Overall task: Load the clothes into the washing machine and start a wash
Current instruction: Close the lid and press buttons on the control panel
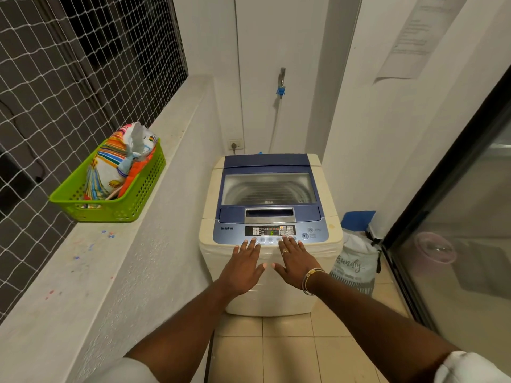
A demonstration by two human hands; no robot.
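A cream top-loading washing machine (326, 194) with a blue lid stands against the back wall. Its lid (268, 189) is down, and the drum shows through the window. The control panel (270, 231) is lit with a green character. My left hand (243, 268) and my right hand (297, 262) are spread flat, palms down, over the machine's front edge. Their fingertips reach the row of round buttons below the display. Neither hand holds anything. A white laundry bag (355, 261) with clothes inside sits on the floor right of the machine.
A green plastic basket (132, 200) holding colourful detergent packets rests on the ledge at the left, below a netted window. A tap and hose (280, 89) and a wall socket (235, 145) are behind the machine. A glass sliding door (456, 244) runs along the right.
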